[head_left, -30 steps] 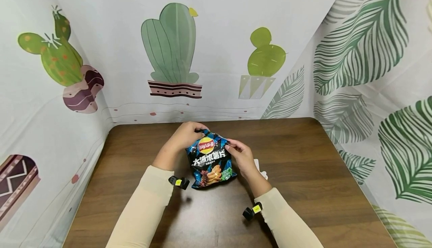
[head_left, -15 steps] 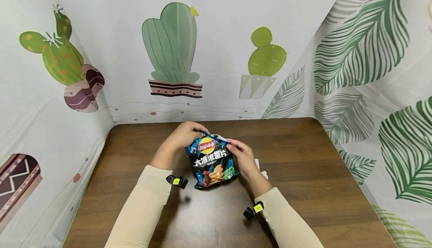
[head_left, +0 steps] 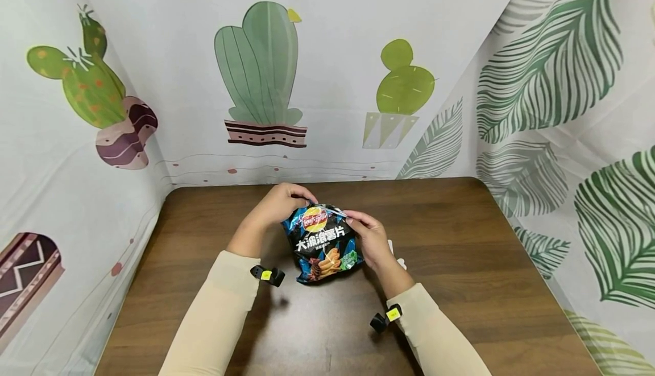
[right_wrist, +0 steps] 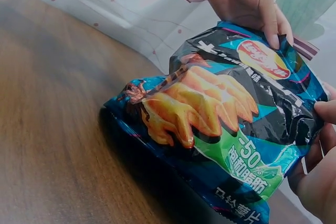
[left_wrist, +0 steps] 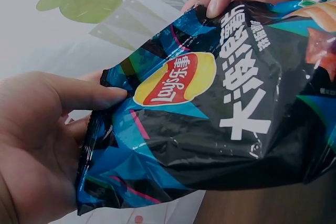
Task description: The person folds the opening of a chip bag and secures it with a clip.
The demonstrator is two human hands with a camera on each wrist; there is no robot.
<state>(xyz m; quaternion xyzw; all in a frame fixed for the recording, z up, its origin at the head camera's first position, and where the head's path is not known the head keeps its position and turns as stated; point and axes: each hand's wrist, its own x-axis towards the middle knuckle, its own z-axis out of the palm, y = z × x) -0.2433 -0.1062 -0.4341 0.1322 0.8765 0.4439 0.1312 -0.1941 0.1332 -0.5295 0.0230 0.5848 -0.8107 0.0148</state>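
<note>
A black and blue bag of potato chips (head_left: 323,251) leans with its top away from me over the table. My left hand (head_left: 281,202) pinches its top left corner; in the left wrist view the thumb (left_wrist: 113,95) presses on the front by the sealed top edge. At the top right corner, my right hand (head_left: 370,236) pinches the bag between thumb and fingers. The right wrist view shows the bag's lower end (right_wrist: 173,158) close over the wood, its front printed with wavy chips. Fingers behind the bag are mostly hidden.
The brown wooden table (head_left: 460,239) has a white patterned cloth (head_left: 338,80) hanging behind it and along both sides. A small white object (head_left: 401,263) lies partly hidden behind the right wrist. Each wrist wears a black strap camera.
The bag's top has tipped so its upper edge looks lower and folds over the logo more, and the bag has shifted slightly right. Both hands keep their grip, nearly in place.
</note>
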